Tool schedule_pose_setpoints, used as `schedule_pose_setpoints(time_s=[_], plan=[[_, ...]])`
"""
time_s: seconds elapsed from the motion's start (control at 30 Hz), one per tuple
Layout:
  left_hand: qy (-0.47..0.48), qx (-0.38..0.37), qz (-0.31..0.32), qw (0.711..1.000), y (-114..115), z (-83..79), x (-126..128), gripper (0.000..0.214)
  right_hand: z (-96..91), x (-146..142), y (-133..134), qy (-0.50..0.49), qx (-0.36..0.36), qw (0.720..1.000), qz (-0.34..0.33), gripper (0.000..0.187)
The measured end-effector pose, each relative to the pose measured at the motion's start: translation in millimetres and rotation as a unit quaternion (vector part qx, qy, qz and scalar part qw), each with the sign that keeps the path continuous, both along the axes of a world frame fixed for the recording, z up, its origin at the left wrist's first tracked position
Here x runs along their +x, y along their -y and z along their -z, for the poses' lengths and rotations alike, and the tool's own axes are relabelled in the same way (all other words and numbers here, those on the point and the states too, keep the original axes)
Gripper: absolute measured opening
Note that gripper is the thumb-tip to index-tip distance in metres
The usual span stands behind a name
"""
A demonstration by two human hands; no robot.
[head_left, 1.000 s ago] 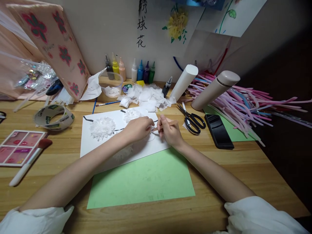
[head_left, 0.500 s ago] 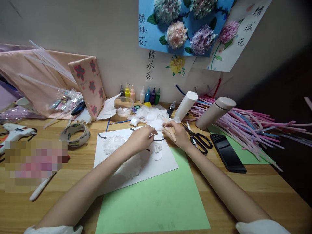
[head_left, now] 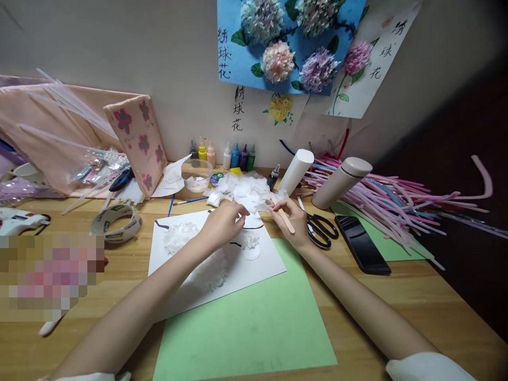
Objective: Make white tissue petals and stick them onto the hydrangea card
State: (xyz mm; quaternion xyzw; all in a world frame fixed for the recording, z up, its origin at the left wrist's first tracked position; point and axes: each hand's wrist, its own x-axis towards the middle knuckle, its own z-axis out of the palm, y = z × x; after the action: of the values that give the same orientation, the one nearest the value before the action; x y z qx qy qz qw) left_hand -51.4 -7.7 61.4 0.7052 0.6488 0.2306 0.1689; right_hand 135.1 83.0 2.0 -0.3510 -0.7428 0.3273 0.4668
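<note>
My right hand point(head_left: 296, 227) is closed on a flat wooden craft stick point(head_left: 286, 221), which slants down toward me. Over the upper part of a white sheet point(head_left: 260, 270), my left hand point(head_left: 222, 225) has its fingers curled together; anything between the tips is too small to make out. White ruffled paper blossoms are on the sheet: one point(head_left: 178, 238) left of my left hand, a larger one point(head_left: 214, 270) partly under my forearm, and a small one point(head_left: 251, 240) by a white paper disc point(head_left: 251, 252). Just beyond both hands lies a heap of thin white paper pieces point(head_left: 246, 188).
Green paper point(head_left: 246, 328) lies beneath the sheet. Black-handled scissors point(head_left: 323, 230), a phone point(head_left: 362, 244) and two upright bottles, one white point(head_left: 297, 172) and one beige point(head_left: 342, 182), stand or lie rightward. Left are a tape roll point(head_left: 117, 223) and glue gun point(head_left: 19, 221). Paint bottles point(head_left: 227, 157) line the wall.
The view has shifted slightly. My right hand still holds the craft stick, now showing more of its length. My left hand remains curled over the sheet.
</note>
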Motion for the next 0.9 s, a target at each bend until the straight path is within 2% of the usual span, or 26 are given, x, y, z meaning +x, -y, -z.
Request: schedule_pose_setpoints(time_s=[0.1, 0.17, 0.23, 0.3, 0.37, 0.5, 0.67, 0.77, 0.87, 0.9], plan=[[0.007, 0.001, -0.013, 1.000, 0, 7.4, 10, 0.022, 1.3, 13, 11, -0.067, -0.089, 0.994, -0.021, 0.020], [0.009, -0.001, -0.015, 1.000, 1, 11.4, 16, 0.024, 3.7, 22, 18, -0.083, -0.157, 0.982, -0.059, 0.025], [0.003, -0.010, -0.006, 1.000, 2, 14.3, 20, 0.026, 6.6, 31, 24, -0.071, -0.227, 0.964, -0.119, 0.027], [-0.007, -0.018, 0.007, 1.000, 3, 16.5, 22, 0.025, 10.0, 36, 30, -0.033, -0.261, 0.949, -0.172, 0.027], [-0.018, -0.024, 0.017, 0.999, 3, 18.2, 22, 0.025, 13.6, 37, 34, 0.001, -0.247, 0.952, -0.181, 0.025], [-0.034, -0.037, 0.024, 0.998, 3, 19.5, 20, 0.025, 19.5, 30, 38, 0.040, -0.191, 0.969, -0.149, 0.020], [-0.038, -0.037, 0.031, 0.998, 4, 17.1, 21, 0.022, 20.2, 20, 39, 0.062, -0.154, 0.977, -0.132, 0.018], [-0.041, -0.034, 0.034, 0.998, 3, 18.1, 21, 0.020, 17.4, 19, 40, 0.046, -0.157, 0.977, -0.136, 0.016], [-0.043, -0.033, 0.036, 0.998, 2, 21.5, 22, 0.019, 16.5, 27, 41, -0.016, -0.159, 0.982, -0.104, 0.015], [-0.043, -0.031, 0.037, 0.998, 2, 22.8, 23, 0.019, 17.1, 31, 41, -0.044, -0.154, 0.982, -0.096, 0.021]])
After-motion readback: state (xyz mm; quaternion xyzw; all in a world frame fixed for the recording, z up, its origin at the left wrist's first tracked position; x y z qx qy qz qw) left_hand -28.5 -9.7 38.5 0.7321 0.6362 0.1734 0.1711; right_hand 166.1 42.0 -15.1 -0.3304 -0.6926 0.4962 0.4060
